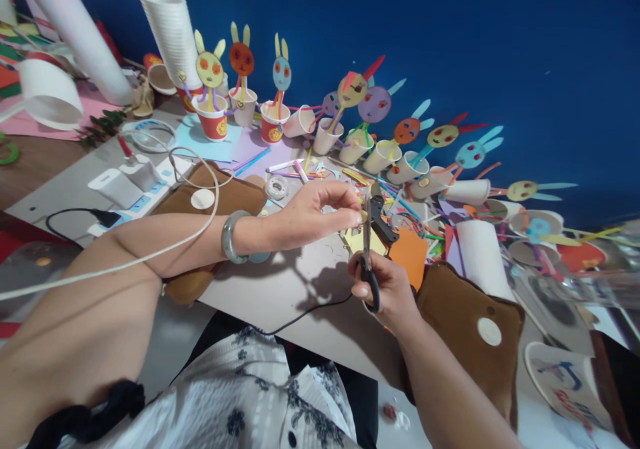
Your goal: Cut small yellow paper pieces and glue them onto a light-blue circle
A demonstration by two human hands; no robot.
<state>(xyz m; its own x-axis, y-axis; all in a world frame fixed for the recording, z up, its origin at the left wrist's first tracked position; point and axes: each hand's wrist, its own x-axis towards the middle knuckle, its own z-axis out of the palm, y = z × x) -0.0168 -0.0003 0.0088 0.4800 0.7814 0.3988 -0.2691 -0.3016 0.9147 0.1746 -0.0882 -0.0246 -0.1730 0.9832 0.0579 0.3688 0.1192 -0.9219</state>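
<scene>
My right hand (383, 289) grips black-handled scissors (368, 242), the fingers in the handle loops and the blades pointing away from me. Thumb and fingertips of my left hand (315, 216) pinch a small yellowish piece (363, 216) right beside the blades. Its exact shape is mostly hidden by the fingers. Just beyond the scissors lies a black tool (384, 226) that looks like a hot glue gun. Yellow paper (361, 242) and an orange sheet (410, 256) lie under and beside it.
Several paper cups with rabbit-faced figures, one a red cup (214, 119), line the blue wall. A tall cup stack (170, 36) stands at back left. A power strip (135, 196) with a white cable is at left. Brown cushions (470, 329) flank the work spot.
</scene>
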